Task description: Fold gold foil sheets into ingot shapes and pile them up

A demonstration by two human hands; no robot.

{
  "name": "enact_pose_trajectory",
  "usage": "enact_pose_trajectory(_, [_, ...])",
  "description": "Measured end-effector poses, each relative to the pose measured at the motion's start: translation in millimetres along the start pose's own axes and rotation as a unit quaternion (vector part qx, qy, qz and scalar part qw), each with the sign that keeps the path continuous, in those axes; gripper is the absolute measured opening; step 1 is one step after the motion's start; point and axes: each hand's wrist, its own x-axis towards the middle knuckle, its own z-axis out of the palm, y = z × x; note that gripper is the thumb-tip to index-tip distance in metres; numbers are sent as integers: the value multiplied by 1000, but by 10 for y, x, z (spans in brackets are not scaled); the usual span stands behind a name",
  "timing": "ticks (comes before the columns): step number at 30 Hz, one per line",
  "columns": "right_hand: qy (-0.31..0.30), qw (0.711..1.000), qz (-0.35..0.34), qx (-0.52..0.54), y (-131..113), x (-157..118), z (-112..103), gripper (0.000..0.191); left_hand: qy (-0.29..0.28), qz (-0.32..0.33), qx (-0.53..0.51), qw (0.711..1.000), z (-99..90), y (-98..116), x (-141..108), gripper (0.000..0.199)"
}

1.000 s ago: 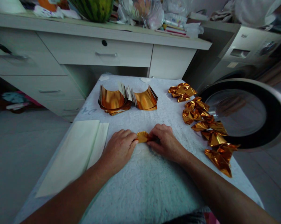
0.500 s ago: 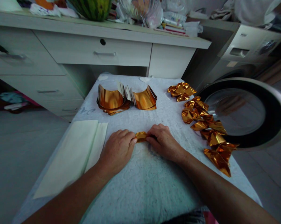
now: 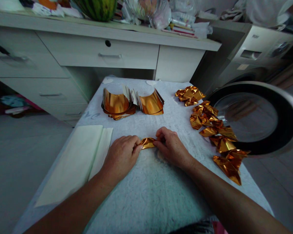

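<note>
Between my hands is a small folded piece of gold foil paper (image 3: 147,143), low over the cloth-covered table. My left hand (image 3: 123,154) pinches its left end between thumb and fingers. At its right end, my right hand (image 3: 172,148) is closed with thumb and fingertips on the foil. Beyond my hands stand two curved stacks of gold foil sheets (image 3: 116,103), side by side with their pale backs showing between them. Several folded gold foil pieces (image 3: 222,143) lie in a row along the table's right side.
Pale yellow paper sheets (image 3: 73,159) lie flat at the left of the table (image 3: 151,201). An open washing machine door (image 3: 253,117) reaches the right edge. A white drawer cabinet (image 3: 127,55) stands behind, with a watermelon (image 3: 96,9) and plastic bags on top.
My right index finger has lifted and slid slightly off the foil's right end, so more of the folded foil shows. My left hand has hardly moved.
</note>
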Motion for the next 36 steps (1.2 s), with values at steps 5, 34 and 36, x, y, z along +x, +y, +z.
enact_pose_trajectory(5, [-3,1000,-4,-14,-24,11,-12,8,5,0,0,1000,-1,5,-9,16])
enact_pose_trajectory(34, [20,995,13,-96,-4,22,54,10,17,-3,37,999,32,25,-10,15])
enact_pose_trajectory(36, [14,995,6,-97,-5,22,49,9,14,10,41,999,38,15,-16,14])
